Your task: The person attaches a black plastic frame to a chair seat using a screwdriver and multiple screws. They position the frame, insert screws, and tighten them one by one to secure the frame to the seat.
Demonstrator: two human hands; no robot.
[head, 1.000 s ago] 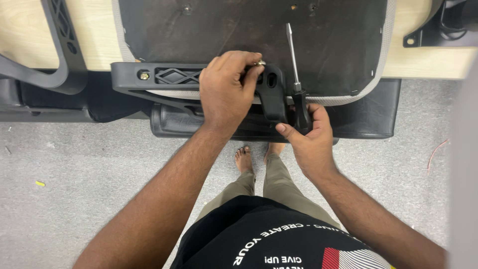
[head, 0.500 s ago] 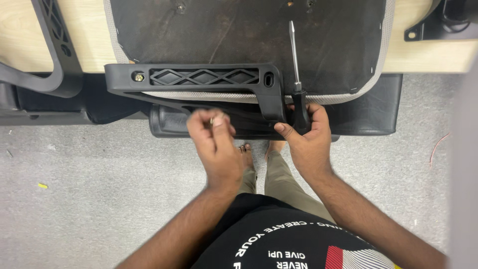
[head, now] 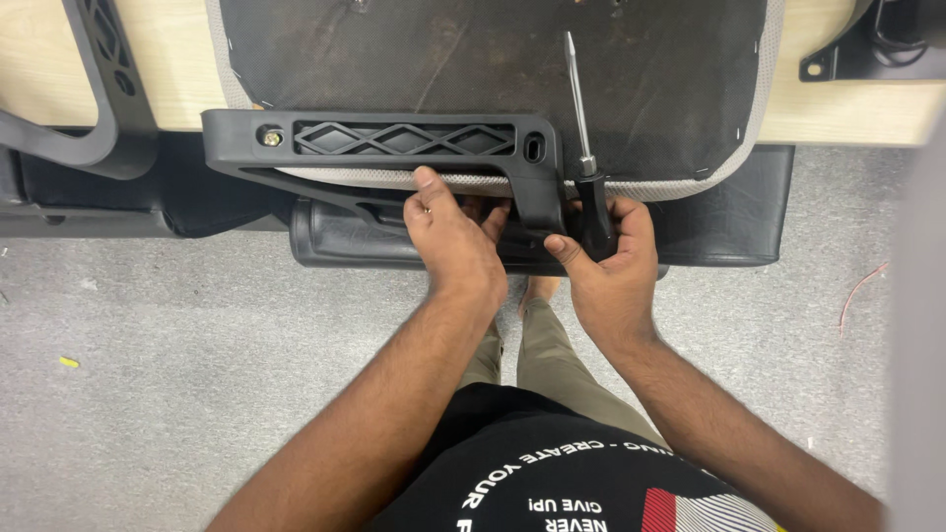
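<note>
- The grey carpet floor (head: 177, 335) fills the bottom of the view, and the person stands on it in tan trousers and a black shirt
- A pale wooden table (head: 857, 108) runs across the top
- An upside-down chair seat (head: 473, 69) lies on the table, with its dark underside facing up and a grey mesh edge hanging over the table's front
- A black padded chair part (head: 719, 227) sits under the table edge, just behind the hands
- A black plastic armrest (head: 394, 143) lies along the front edge of the seat; it has a diamond pattern cut into it and a brass screw (head: 270, 138) near its left end
- Another black armrest (head: 99, 89) curves away at the far left, well apart from the hands
- The left hand (head: 453, 241) rests on the lower bar of the armrest with its thumb up against the seat edge; its fingers curl down around the bar, holding it
- The right hand (head: 611, 261) is wrapped tight around the black handle of a screwdriver (head: 581, 128)
- The screwdriver's thin metal shaft points up and away across the seat's underside, just right of the armrest's right end
- A tiny yellow scrap (head: 68, 362) lies on the floor at the left
</note>
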